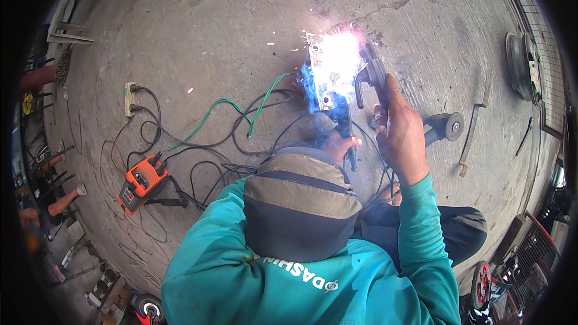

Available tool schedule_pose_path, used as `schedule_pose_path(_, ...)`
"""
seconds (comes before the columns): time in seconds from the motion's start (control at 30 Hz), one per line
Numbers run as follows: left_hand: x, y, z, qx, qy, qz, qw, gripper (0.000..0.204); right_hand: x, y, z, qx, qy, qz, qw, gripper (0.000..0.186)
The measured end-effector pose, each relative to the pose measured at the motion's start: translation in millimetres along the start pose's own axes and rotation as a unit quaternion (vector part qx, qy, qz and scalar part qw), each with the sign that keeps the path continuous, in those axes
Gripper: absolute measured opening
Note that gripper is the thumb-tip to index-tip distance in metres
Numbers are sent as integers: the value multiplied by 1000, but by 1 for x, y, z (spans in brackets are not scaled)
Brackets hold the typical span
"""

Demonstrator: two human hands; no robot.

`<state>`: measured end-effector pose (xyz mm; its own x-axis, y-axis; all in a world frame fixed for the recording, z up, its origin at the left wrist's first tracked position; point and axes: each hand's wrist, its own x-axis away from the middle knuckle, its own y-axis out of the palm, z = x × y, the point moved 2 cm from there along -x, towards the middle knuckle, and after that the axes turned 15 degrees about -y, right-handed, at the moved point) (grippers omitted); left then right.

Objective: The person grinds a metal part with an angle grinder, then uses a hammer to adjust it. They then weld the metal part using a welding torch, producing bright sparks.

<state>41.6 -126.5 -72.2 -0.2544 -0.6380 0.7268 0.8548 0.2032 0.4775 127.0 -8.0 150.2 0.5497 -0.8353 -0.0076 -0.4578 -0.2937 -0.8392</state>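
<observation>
My right hand (400,129) is closed around a dark electrode holder (376,75), raised at the right of a metal plate (326,101). A white-violet welding arc glares over most of the plate, with blue-lit smoke and sparks around it. Holes show near the plate's left edge; the electrode's tip is lost in the glare. Below the plate, my left hand (337,146) grips a dark bar-shaped handle (344,121) that reaches up to the plate's lower edge. A capped head partly covers this hand. Whether the handle is fixed to the plate, I cannot tell.
An orange welding machine (143,183) sits at the left, with black and green cables crossing the concrete floor. A white power strip (129,99) holds two plugs. Right of my right hand lie an angle grinder (444,127) and a bent metal bar (474,117). Wheel rims (522,69) stand far right.
</observation>
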Motion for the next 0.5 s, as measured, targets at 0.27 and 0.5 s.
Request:
schedule_pose_path(0.27,1,5,7,-12,0,8,1000,25,4,4,10,34,22,-17,999,68)
schedule_pose_path(0.5,-9,-4,-5,-49,15,-28,998,24,2,6,12,39,39,-15,998,65)
